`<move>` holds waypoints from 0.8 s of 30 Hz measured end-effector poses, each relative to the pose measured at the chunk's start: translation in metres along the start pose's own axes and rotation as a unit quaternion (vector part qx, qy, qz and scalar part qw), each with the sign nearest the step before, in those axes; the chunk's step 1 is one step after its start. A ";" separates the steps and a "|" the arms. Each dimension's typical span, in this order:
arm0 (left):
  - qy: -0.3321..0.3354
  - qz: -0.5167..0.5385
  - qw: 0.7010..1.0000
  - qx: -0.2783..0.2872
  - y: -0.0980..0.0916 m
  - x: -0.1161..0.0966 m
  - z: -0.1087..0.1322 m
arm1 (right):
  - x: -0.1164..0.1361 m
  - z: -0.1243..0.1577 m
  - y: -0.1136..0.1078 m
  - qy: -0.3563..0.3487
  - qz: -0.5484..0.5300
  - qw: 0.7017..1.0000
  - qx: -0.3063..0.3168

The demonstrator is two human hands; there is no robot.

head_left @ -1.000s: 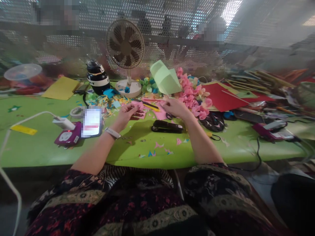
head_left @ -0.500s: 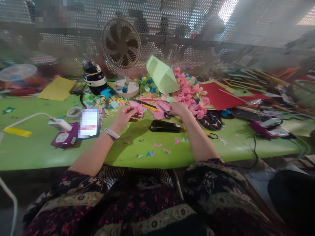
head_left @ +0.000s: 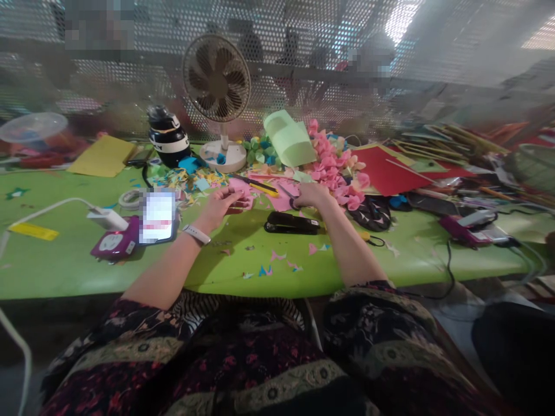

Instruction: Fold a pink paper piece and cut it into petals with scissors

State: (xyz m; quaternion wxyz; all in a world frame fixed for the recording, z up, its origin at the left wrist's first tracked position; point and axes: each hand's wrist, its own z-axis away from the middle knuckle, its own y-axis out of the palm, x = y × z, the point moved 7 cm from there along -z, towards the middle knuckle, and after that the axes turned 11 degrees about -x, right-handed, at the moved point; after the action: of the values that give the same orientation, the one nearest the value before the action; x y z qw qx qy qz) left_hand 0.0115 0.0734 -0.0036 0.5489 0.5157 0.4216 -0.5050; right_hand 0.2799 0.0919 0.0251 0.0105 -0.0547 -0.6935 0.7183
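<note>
Mostly the stapler (head_left: 292, 223) serves as landmark; it lies flat on the green table (head_left: 65, 260), its long axis running left to right, its far end pointing slightly toward the right; in front of it the table is open down to the near edge, with only small paper scraps (head_left: 277, 263) scattered there. Just behind the stapler's right end the right hand (head_left: 313, 193) rests over the scissors (head_left: 291, 197), fingers curled on the handles; the blades run back and left from the hand, toward the yellow knife (head_left: 260, 185). Left of and behind the stapler the left hand (head_left: 225, 203) lies on pink paper (head_left: 243, 188), fingers loosely bent, pinching a small pink piece, as far as I can tell. Behind the stapler the room is crowded: pink flowers (head_left: 336, 164), a green sheet (head_left: 290, 138) and a fan (head_left: 219, 92); well to its left sit a phone (head_left: 158, 216) and a charger (head_left: 104, 218).
</note>
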 end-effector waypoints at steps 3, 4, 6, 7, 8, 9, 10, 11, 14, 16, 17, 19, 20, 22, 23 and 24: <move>-0.004 0.005 1.000 0.004 0.000 0.002 -0.001 | 0.002 -0.002 0.006 -0.009 0.019 1.000 0.020; -0.005 0.005 1.000 0.006 0.000 0.003 -0.001 | 0.001 -0.003 0.007 -0.010 0.022 1.000 0.018; -0.007 0.009 1.000 0.012 0.001 0.004 -0.001 | 0.000 -0.005 0.008 -0.009 0.020 1.000 0.013; -0.008 0.014 1.000 0.014 0.001 0.005 -0.001 | -0.001 -0.006 0.009 -0.009 0.016 1.000 0.012; -0.010 0.021 1.000 0.015 0.001 0.005 -0.001 | -0.002 -0.006 0.009 -0.009 0.010 1.000 0.010; -0.013 0.027 0.999 0.016 0.002 0.005 -0.001 | -0.003 -0.006 0.008 -0.009 0.003 1.000 0.008; -0.017 0.033 0.999 0.015 0.002 0.006 -0.001 | -0.005 -0.005 0.006 -0.009 -0.004 1.000 0.006; -0.021 0.039 0.999 0.014 0.002 0.006 0.000 | -0.006 -0.004 0.004 -0.008 -0.011 1.000 0.002; -0.026 0.055 0.998 0.004 0.004 0.005 0.001 | -0.013 0.000 -0.008 0.004 -0.029 0.999 -0.017; -0.024 0.066 0.997 -0.003 0.004 0.003 0.002 | -0.017 0.004 -0.018 0.005 -0.043 0.998 -0.034; -0.023 0.071 0.997 -0.005 0.005 0.003 0.002 | -0.017 0.006 -0.024 -0.001 -0.059 0.997 -0.048; -0.021 0.081 0.996 -0.003 0.005 0.002 0.002 | -0.015 0.012 -0.035 -0.018 -0.131 0.988 -0.074; -0.019 0.087 0.996 -0.001 0.006 0.002 0.002 | -0.012 0.015 -0.039 -0.024 -0.193 0.978 -0.077; -0.014 0.105 0.994 0.005 0.007 0.000 0.002 | -0.002 0.022 -0.042 -0.033 -0.338 0.939 -0.057; -0.011 0.114 0.993 0.008 0.007 -0.001 0.002 | 0.006 0.025 -0.042 -0.041 -0.399 0.915 -0.037; -0.007 0.123 0.992 0.007 0.007 -0.002 0.003 | 0.015 0.029 -0.042 -0.053 -0.441 0.896 -0.019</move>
State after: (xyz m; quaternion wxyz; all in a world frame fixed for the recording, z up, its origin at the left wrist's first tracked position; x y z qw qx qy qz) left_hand 0.0185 0.0706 -0.0007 0.6063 0.5637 0.3475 -0.4403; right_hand 0.2597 0.0662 0.0666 0.2882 0.2943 -0.6596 0.6287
